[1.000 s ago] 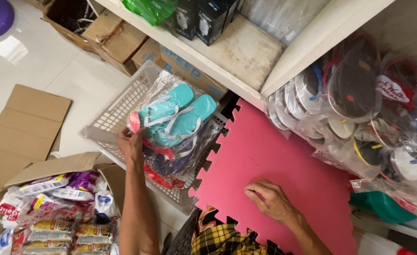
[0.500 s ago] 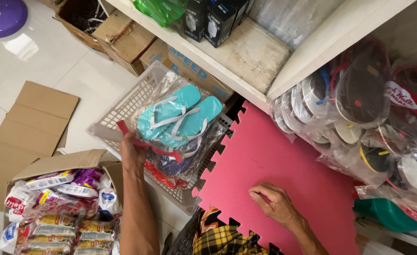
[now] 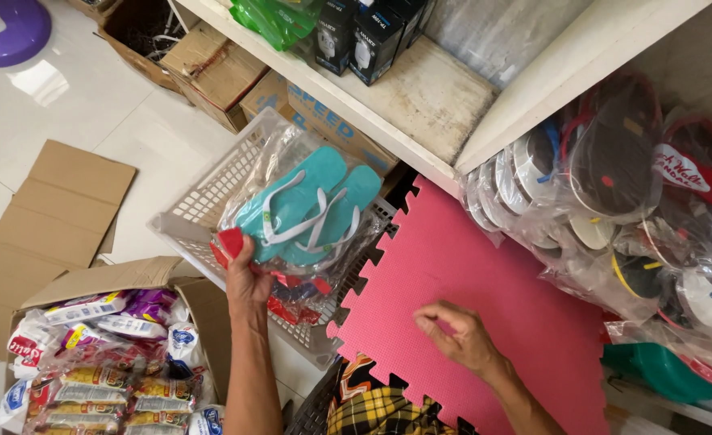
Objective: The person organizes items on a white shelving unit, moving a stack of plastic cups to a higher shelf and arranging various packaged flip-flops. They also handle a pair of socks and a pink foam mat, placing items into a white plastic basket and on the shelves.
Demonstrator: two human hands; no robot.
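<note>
Teal rubber flip-flops in clear plastic wrap (image 3: 303, 213) — pinched at the near edge by left hand (image 3: 245, 278), above white plastic lattice basket (image 3: 203, 211). Right hand (image 3: 456, 337) loosely curled, empty — resting on pink foam puzzle mat (image 3: 493, 274).

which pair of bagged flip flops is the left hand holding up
The turquoise pair with white straps, in a clear bag, gripped by the left hand above the white basket. The other bagged pairs hang at the right.

Counted in view: two hands, the left hand (image 3: 245, 278) and the right hand (image 3: 452, 337). One pair of teal flip-flops (image 3: 307, 208), bagged, comprising two sandals. One white basket (image 3: 203, 205). One pink foam mat (image 3: 493, 282). Three dark boxes (image 3: 364, 32) stood on the shelf. One purple disc (image 3: 5, 28).
</note>
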